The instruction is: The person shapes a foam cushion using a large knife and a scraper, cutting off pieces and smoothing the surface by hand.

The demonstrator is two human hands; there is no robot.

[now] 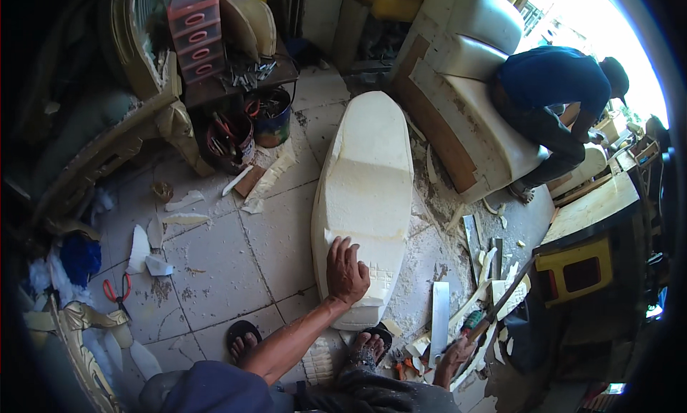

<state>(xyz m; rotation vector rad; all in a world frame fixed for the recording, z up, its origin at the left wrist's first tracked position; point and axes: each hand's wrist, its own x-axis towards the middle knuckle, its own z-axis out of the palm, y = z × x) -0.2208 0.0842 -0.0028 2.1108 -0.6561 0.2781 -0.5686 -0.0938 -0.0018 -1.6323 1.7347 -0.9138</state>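
No packages, labels, signs or screens visible (only workshop clutter, foam scraps)

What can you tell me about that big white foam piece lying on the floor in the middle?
The long, cream-white foam block lies flat on the tiled floor, its length running away from the person. Its far end is rounded and smooth; nearer, it steps into a broader section with a rough, crumbly surface and a patch of small square cuts near the close end. The person's left hand rests palm-down on that near end. Foam scraps and dust lie beside it on the right.
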